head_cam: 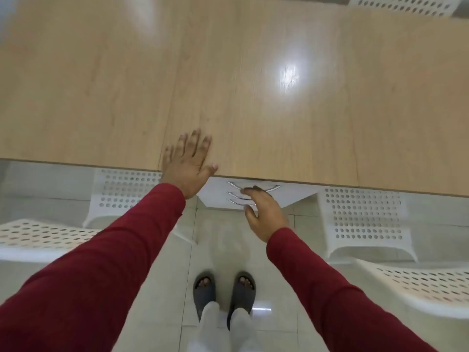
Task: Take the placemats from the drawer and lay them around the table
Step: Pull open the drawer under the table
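Observation:
A white drawer unit sits under the near edge of the light wooden table; its drawers are closed and have three curved chrome handles. No placemats are in sight. My left hand lies flat on the table edge with the fingers spread, just left of the drawers. My right hand is in front of the drawers. Its slightly bent fingers reach the upper handles and its thumb stands apart below, with nothing held.
White perforated plastic chairs stand at the near left and near right, with another at the far right corner. My feet in dark slippers stand on pale floor tiles between the chairs.

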